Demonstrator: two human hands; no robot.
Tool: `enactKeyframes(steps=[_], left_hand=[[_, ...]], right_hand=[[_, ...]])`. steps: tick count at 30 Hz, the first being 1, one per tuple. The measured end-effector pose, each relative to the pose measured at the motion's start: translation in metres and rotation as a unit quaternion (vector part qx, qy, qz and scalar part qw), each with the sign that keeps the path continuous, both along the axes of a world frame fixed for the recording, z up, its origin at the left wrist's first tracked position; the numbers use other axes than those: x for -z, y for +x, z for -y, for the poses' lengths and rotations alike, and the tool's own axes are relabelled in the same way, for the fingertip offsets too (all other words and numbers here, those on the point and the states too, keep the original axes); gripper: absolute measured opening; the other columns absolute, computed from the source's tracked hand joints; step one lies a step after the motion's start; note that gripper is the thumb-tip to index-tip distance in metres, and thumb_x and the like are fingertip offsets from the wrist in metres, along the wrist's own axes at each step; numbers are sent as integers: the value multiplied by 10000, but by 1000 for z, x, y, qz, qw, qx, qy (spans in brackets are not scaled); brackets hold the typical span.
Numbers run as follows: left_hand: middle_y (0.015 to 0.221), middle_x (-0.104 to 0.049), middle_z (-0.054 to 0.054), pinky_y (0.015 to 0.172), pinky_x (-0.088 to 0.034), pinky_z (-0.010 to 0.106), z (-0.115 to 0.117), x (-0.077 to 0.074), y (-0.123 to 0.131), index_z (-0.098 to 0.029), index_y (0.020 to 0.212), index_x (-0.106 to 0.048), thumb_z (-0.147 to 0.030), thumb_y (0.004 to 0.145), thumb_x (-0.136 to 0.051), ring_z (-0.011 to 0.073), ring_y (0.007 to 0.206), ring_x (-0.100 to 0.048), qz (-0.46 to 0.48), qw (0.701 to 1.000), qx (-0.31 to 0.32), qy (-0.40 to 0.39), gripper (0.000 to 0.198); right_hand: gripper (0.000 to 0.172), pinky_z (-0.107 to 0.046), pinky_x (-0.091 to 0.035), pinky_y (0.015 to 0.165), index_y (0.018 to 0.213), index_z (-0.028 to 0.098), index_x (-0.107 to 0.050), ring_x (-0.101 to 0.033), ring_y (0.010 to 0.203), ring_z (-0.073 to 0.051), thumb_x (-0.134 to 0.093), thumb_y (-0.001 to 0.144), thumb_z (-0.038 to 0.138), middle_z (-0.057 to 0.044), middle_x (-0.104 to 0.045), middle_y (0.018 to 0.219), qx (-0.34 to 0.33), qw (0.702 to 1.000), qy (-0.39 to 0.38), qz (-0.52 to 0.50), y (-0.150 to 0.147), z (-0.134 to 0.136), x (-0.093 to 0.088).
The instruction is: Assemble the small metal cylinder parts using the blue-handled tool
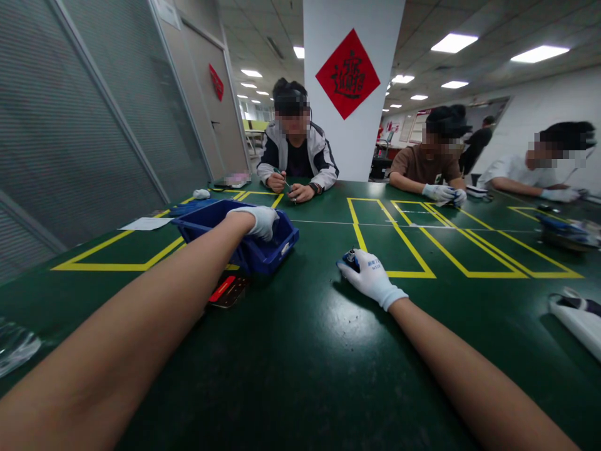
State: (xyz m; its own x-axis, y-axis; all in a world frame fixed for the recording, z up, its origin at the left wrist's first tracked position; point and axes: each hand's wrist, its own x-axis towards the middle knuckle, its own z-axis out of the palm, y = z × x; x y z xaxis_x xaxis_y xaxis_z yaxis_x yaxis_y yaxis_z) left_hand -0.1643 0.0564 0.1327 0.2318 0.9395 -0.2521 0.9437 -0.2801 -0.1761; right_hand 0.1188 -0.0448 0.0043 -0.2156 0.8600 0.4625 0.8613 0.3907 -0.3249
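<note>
My left hand (pixel 257 220), in a white glove, reaches into a blue plastic bin (pixel 206 220) on the green table (pixel 300 351); its fingers curl down inside and what they touch is hidden. My right hand (pixel 370 277), also in a white glove, rests on the table and is closed round a small dark blue part with a metal tip (pixel 350 256). A flat black and red object (pixel 227 290) lies just in front of the bin.
Yellow tape rectangles (pixel 399 238) mark the table. Three people sit across and to the right, working with small parts. A sheet of paper (pixel 146 223) lies at left, a white object (pixel 578 321) at right, clear plastic (pixel 14 347) at the near left edge.
</note>
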Motion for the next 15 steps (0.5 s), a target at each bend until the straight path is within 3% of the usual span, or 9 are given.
enactKeyframes(steps=[5, 9, 12, 15], left_hand=[[947, -679, 9, 748, -445, 219, 9, -31, -4, -216, 1089, -640, -332, 562, -669, 216, 892, -611, 48, 995, 14, 81, 541], [1000, -656, -18, 778, -442, 220, 30, -34, 13, -246, 1133, -618, -333, 612, -640, 195, 912, -605, 119, 987, 72, 84, 529], [1016, -661, -13, 800, -447, 224, 46, -10, 45, -249, 1107, -621, -292, 658, -621, 187, 932, -602, 184, 970, 142, 64, 451], [1085, -639, 43, 851, -449, 255, 53, 41, 83, -235, 1096, -600, -228, 711, -575, 202, 1004, -583, 258, 950, 110, 139, 386]], right_hand=[[428, -279, -416, 754, 902, 197, -571, -571, 815, -174, -419, 850, 594, -63, -626, 900, 2, 1000, -1, -4, 0, -2, 0], [431, -280, -412, 757, 903, 200, -568, -568, 820, -176, -415, 848, 599, -61, -624, 909, 0, 1000, 2, -4, -1, -2, 0], [424, -286, -409, 756, 881, 201, -565, -568, 817, -182, -421, 844, 598, -59, -627, 895, 6, 1000, 5, 0, -1, -1, 0], [412, -300, -409, 756, 886, 198, -568, -569, 824, -195, -422, 846, 582, -72, -631, 906, 34, 999, 10, 0, -1, -3, 2]])
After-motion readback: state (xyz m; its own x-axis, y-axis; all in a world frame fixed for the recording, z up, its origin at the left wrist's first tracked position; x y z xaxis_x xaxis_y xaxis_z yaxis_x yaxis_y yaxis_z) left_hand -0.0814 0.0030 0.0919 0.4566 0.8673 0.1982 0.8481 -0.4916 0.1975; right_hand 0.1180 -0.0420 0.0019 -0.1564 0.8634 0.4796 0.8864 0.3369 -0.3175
